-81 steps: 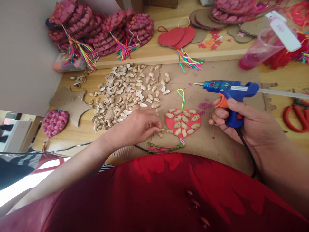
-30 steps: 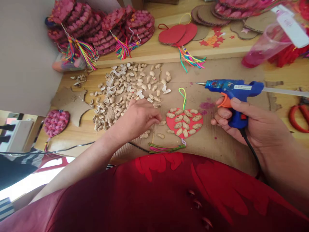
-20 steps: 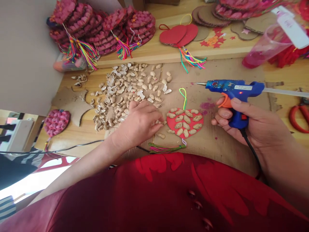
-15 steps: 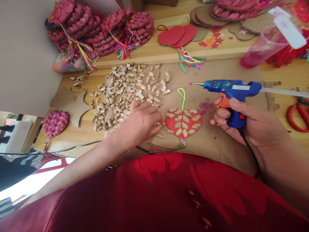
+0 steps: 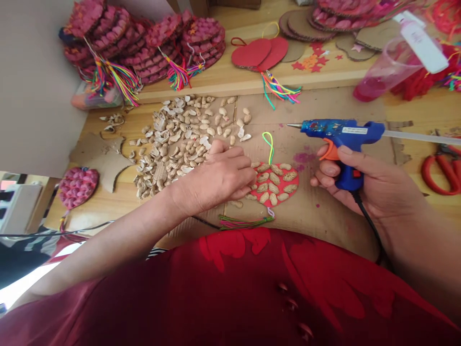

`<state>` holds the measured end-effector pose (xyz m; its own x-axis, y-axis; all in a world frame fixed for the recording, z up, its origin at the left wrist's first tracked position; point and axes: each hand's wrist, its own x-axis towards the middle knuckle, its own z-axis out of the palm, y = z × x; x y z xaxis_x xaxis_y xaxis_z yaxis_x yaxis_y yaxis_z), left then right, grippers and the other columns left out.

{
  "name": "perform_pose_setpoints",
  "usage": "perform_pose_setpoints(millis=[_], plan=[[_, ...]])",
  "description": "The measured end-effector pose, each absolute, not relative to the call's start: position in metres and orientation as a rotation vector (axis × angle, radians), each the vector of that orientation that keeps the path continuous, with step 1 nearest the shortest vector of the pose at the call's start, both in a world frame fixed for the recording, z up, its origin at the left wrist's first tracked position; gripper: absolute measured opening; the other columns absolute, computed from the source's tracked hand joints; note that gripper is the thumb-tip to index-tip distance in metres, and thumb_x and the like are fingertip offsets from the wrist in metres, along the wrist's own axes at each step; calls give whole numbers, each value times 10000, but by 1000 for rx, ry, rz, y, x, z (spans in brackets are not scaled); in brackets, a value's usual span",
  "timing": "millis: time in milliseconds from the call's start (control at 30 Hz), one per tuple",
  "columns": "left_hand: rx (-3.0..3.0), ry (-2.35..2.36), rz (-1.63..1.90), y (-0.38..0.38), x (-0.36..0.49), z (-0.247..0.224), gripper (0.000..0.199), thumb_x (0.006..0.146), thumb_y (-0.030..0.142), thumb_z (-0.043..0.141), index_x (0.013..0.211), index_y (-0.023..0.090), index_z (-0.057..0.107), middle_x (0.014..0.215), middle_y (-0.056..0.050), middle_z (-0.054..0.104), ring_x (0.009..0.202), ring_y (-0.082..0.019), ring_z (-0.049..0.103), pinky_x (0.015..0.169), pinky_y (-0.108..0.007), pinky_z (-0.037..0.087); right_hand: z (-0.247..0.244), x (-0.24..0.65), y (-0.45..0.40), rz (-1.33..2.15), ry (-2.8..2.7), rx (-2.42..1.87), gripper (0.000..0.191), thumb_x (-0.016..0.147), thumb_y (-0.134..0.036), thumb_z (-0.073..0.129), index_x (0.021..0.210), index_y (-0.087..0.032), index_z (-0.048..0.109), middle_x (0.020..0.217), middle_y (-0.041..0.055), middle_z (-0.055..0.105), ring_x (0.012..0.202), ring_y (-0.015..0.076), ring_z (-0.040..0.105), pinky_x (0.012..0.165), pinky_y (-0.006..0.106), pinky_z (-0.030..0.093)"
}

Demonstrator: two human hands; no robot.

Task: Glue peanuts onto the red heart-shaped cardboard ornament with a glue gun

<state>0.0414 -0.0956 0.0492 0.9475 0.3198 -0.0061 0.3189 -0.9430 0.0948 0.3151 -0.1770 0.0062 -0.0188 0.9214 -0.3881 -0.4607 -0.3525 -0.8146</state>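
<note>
A red heart [image 5: 280, 180] with several peanut shells stuck on it lies on the cardboard sheet [image 5: 338, 230], a yellow-green loop at its top and a tassel below. My left hand [image 5: 228, 175] is over the heart's left edge, fingers curled together and pointing down; whatever is between the fingertips is hidden. To the right, my right hand [image 5: 355, 178] grips a blue glue gun [image 5: 333, 129] with an orange trigger, its nozzle pointing left above the cardboard. A pile of peanut shells [image 5: 173, 149] spreads to the left, beyond my left hand.
Stacks of pink decorated hearts [image 5: 154, 53], two plain red hearts [image 5: 257, 53] and a pink-stained cup [image 5: 385, 67] stand at the back. Red-handled pliers [image 5: 441, 170] lie at the right. A pink heart [image 5: 78, 186] and torn cardboard [image 5: 104, 158] are at the left.
My left hand has moved right, from beside the heart to over its left edge. My right hand still holds the glue gun in nearly the same place.
</note>
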Motion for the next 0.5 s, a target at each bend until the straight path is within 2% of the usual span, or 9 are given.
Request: perform_pose_setpoints(millis=[333,500], plan=[[3042,375,-5,-87,43,45,234,1052,292,439,902,218,602,853,12,589,860,-189,534,765,-365,287,6,315,-177,1605,-580,-1148,156,857,-342,688,923,-202,705,616,-38,533,540,91,528,654,249,551],[3041,420,-5,-89,45,47,241,1058,288,429,930,221,622,835,18,587,862,-179,530,806,-364,307,7,315,-177,1609,-574,-1156,170,832,-355,713,918,-208,711,619,-39,533,536,93,523,658,258,557]])
